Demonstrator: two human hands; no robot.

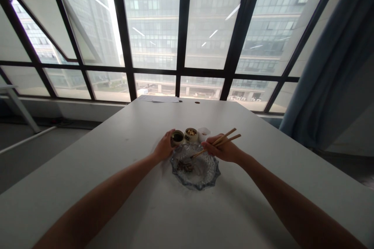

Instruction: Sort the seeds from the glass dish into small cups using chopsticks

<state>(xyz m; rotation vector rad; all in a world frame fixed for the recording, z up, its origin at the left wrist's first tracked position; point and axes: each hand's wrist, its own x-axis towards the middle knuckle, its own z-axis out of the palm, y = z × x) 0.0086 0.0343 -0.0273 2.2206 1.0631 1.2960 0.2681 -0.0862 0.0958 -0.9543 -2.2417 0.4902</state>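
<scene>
A person's right hand (pixel 223 148) gripped a pair of slim tan wooden chopsticks (pixel 224 136) just right of the frame's center, angling them into a clear, scallop-edged glass dish (pixel 200 186) at lower center, while the left hand (pixel 166 146) curled against a small round pale cup with dark contents (pixel 179 143), apparently holding it. Small dark-brown slender pieces (pixel 185 166) lay heaped in the dish's left half, the chopstick tips just beside them; whether the tips pinched anything could not be told. A small pale cup of yellowish chunks (pixel 191 138) and a white cup (pixel 200 135) stood alongside on the white table (pixel 263 144). The step appeared to be picking among the pieces; the next move called for closing the tips precisely and keeping the cup steady.
</scene>
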